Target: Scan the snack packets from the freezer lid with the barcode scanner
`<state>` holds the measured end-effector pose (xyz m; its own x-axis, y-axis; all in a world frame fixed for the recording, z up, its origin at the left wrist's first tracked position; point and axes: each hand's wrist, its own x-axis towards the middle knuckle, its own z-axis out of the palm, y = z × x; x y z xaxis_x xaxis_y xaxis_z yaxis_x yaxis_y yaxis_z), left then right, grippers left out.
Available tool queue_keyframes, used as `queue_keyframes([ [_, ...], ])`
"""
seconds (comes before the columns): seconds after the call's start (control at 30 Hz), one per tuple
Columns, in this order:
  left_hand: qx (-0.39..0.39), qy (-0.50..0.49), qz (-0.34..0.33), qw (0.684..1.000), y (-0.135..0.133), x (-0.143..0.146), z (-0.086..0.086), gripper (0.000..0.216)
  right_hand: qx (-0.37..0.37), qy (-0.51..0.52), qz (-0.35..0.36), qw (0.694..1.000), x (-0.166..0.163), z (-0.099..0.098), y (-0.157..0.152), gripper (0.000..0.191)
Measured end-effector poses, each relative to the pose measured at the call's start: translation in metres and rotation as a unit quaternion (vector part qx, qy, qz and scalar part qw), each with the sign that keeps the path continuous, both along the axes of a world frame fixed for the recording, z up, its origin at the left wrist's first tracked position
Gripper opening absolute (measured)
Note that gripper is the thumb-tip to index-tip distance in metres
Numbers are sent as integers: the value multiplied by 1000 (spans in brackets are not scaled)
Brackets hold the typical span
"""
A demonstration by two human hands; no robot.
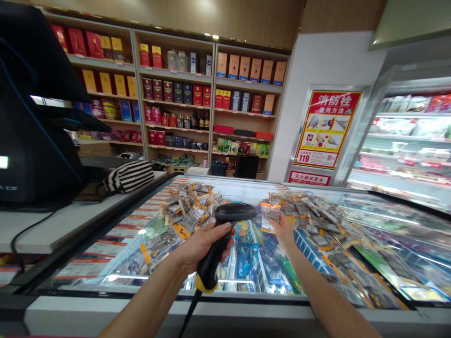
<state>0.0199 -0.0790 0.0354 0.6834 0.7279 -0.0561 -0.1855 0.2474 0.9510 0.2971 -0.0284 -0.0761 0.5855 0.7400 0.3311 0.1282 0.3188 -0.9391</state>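
My left hand [207,244] is wrapped round the handle of a black barcode scanner [235,212] with a yellow-trimmed base and a trailing cable. In my right hand [283,230] is a small clear snack packet [269,215] with orange ends and a printed label, held upright to the right of the scanner head. Similar packets lie in a heap on the left [192,206] and in a larger heap on the right [317,216], both on the freezer's glass top. What exactly the packets contain is too small to tell.
Below the glass of the chest freezer [246,300] are wire baskets with colourful packages. On the left counter [63,225] stand a black checkout terminal [31,117] and a striped pouch [130,176]. Shelves of boxed goods [176,94] line the back; a lit refrigerated display [408,141] stands right.
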Motion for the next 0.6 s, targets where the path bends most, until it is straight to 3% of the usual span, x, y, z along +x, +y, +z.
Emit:
queue_keyframes([
  [0.3, -22, 32, -5, 999, 3, 1, 1, 25, -1, 32, 8, 999, 8, -4, 1, 32],
  [0.6, -20, 21, -4, 1000, 4, 6, 12, 23, 3, 39, 13, 999, 7, -6, 1, 30],
])
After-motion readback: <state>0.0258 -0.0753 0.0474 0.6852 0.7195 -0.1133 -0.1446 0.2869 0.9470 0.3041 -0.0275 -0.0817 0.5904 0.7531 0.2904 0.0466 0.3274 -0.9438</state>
